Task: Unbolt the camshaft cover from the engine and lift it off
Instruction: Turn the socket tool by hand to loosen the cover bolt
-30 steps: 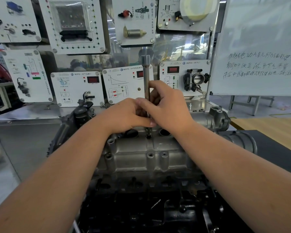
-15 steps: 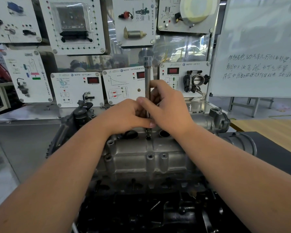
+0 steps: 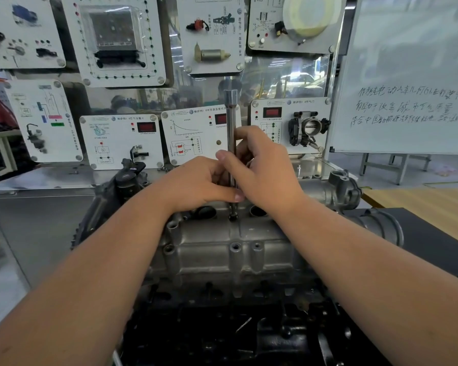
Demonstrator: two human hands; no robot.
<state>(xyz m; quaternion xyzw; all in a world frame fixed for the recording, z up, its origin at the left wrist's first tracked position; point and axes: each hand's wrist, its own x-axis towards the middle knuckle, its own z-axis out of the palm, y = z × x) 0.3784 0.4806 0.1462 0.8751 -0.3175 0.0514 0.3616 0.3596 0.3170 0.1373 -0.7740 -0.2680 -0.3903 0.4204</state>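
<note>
1. The camshaft cover point(image 3: 230, 249) is showing as dull grey cast metal, slightly rough and matt.
2. Standing upright on the cover, the socket extension bar point(image 3: 232, 133) is gleaming as smooth polished steel.
3. Below the cover, the engine block point(image 3: 249, 334) is looking black and greasy.
4. Behind the cover, the display panels point(image 3: 122, 140) are appearing as smooth white plastic.
5. Right of the cover, the floor point(image 3: 421, 204) is looking like pale wood.

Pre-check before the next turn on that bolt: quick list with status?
1. Extension bar upright over the cover: ok.
2. Bar's lower tip seated in the bolt hole: ok; bite on the bolt head: cannot tell.
3. Left hand grips the bar: ok.
4. Right hand grips the bar: ok.
5. Ratchet on the bar's top end: not ok, none fitted.
6. Near-edge bolt holes emptied: cannot tell.
</note>
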